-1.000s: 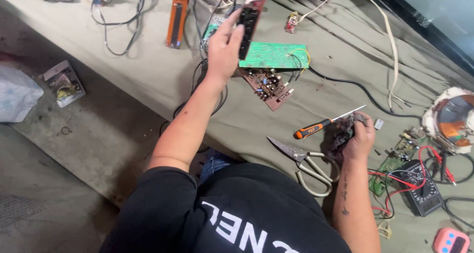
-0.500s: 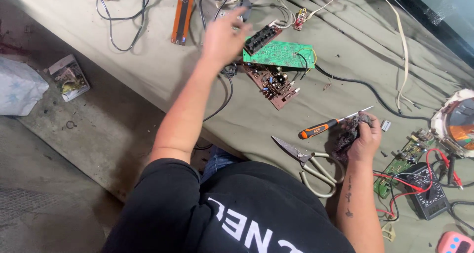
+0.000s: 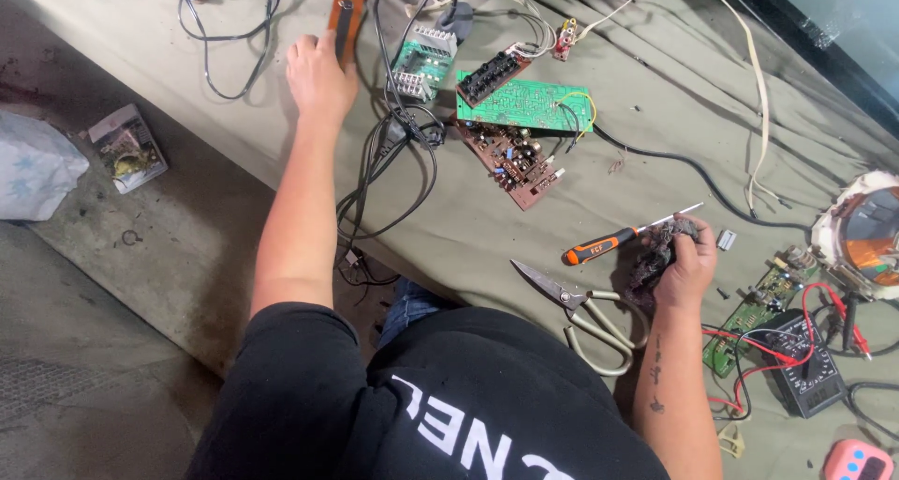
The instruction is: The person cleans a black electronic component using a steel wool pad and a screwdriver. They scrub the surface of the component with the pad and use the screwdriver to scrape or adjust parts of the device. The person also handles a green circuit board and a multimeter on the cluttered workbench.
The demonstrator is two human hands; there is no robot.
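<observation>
My left hand (image 3: pixel 318 73) reaches far across the table, its fingertips touching the lower end of a long orange-brown tool (image 3: pixel 348 12); it holds nothing. My right hand (image 3: pixel 688 265) is closed on a dark crumpled wad (image 3: pixel 649 263) near the table's front right. An orange-handled screwdriver (image 3: pixel 599 246) lies just left of that hand, with cream-handled scissors (image 3: pixel 581 311) below it. A black board strip (image 3: pixel 492 75) lies on the cloth beside a green circuit board (image 3: pixel 524 105) and a brown circuit board (image 3: pixel 515 162).
Black cables (image 3: pixel 393 162) loop under my left forearm. A multimeter (image 3: pixel 810 363) with red leads, a small green board (image 3: pixel 749 325) and a copper coil ring (image 3: pixel 866 232) sit at the right. A white bag (image 3: pixel 33 166) and a small packet (image 3: pixel 126 147) lie on the floor at left.
My left hand has let go of the black board strip, which now lies by the green board, and moved left to the orange-brown tool. The right hand stayed put.
</observation>
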